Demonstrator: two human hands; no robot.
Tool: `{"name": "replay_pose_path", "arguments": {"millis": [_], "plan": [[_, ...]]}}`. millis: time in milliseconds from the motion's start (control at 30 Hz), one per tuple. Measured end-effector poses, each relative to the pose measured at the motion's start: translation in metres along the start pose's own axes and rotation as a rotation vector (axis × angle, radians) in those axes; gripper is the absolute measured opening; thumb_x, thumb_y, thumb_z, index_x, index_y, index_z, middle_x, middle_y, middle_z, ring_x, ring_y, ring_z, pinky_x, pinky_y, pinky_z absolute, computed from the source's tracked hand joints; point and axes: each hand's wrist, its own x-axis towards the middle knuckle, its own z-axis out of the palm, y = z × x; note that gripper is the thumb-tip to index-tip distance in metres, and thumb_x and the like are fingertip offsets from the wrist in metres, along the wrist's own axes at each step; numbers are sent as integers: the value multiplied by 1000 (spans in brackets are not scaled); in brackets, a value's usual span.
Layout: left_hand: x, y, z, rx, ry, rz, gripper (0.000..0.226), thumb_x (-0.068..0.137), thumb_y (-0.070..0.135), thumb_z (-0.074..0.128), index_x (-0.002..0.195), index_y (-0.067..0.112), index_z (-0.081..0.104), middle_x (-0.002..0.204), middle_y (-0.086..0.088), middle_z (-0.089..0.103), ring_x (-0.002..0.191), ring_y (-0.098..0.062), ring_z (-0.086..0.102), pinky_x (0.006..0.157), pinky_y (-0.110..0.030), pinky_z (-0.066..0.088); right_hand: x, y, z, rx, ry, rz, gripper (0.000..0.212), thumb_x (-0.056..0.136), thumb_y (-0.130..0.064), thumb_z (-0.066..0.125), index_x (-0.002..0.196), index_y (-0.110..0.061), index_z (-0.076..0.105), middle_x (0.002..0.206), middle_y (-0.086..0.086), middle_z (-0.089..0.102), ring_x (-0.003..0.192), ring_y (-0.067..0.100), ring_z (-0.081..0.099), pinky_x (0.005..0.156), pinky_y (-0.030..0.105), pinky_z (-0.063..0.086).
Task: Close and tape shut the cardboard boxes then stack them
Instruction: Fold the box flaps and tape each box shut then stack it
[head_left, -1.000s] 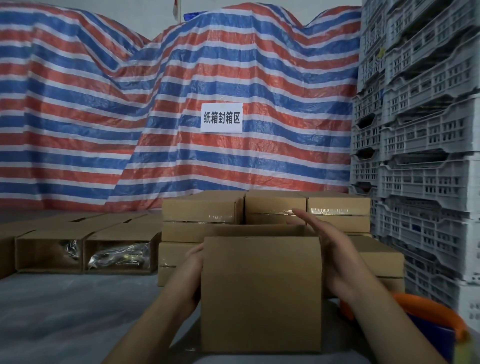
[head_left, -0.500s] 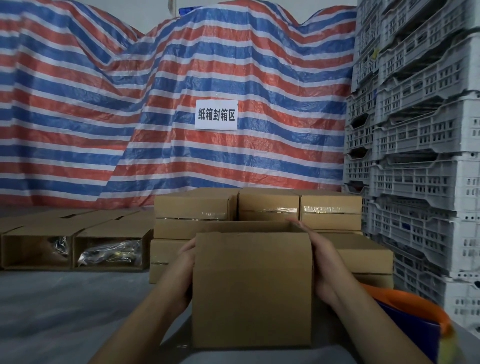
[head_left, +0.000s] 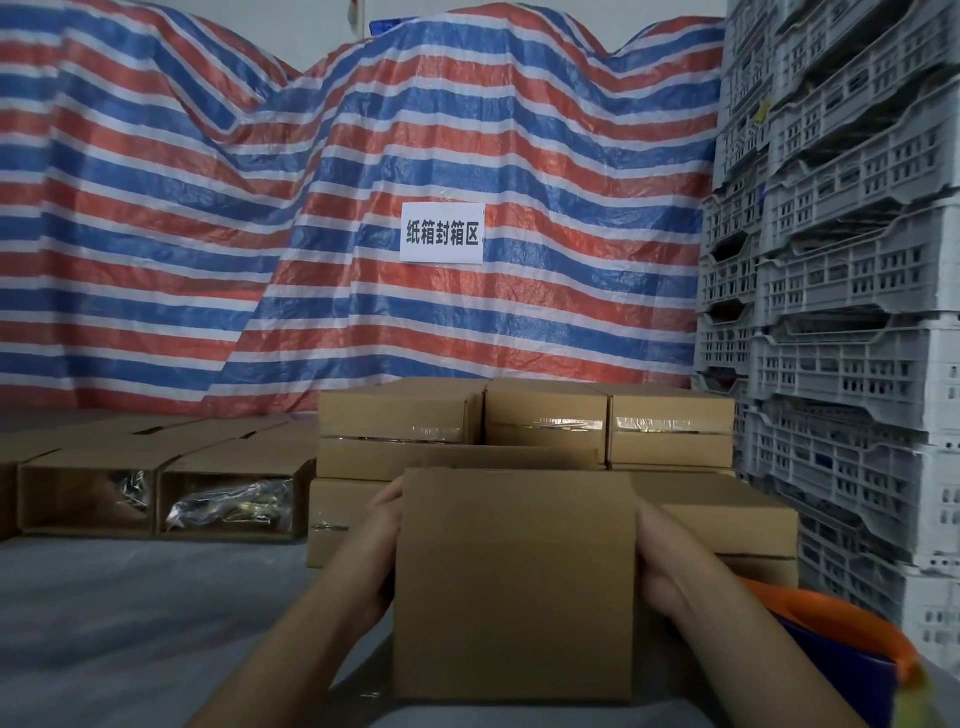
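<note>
Behind everything hangs a red, white and blue striped tarp (head_left: 260, 234). To the right of the box you hold, grey plastic crates (head_left: 841, 312) rise in a tall stack. Beyond that box sit taped boxes (head_left: 524, 421), stacked; to its left lie open boxes (head_left: 156, 493) on the worktop (head_left: 130, 623). The box (head_left: 514, 582) is nearest you. Your left hand (head_left: 379, 551) and right hand (head_left: 662, 566) press flat against its sides. A second ago your right fingers reached over the top; now they have dropped to the side, suggesting the flaps are folded and taping comes next.
</note>
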Motion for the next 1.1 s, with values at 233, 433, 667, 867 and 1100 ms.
{"name": "replay_pose_path", "arguments": {"millis": [233,433,667,867,1100], "plan": [[5,-4,-4,41,59,-8,27,99,24,50,115,7,62,71,-7,71,59,-19,68,49,-27,52,2,4,-2,53,-14,-19,52,66,-33,73,113,-11,67,75,8,75,83,31,67,72,37,50],[-7,4,-12,9,-133,48,76,83,72,26,95,18,79,94,-12,76,86,-22,74,65,-25,57,-2,5,-1,102,-2,-48,41,78,-30,71,113,-10,68,81,11,75,86,32,67,74,39,50],[-7,2,-7,53,-64,-4,49,73,54,58,107,20,64,94,-6,77,85,-21,74,69,-32,53,-1,4,-2,118,6,-13,23,97,-25,59,116,-14,68,80,11,76,77,28,71,68,35,53],[-2,2,-8,61,-29,-51,32,70,37,69,90,13,70,84,-12,71,70,-24,69,71,-36,52,3,7,-6,134,-14,-43,20,94,-18,62,110,-27,67,87,10,78,82,26,74,69,36,54],[-2,2,-5,84,0,-28,13,79,29,61,82,17,66,75,-6,69,62,-19,65,56,-30,49,3,6,-8,216,-105,27,56,79,-41,77,126,-11,67,116,18,73,99,33,73,82,39,55]]}}
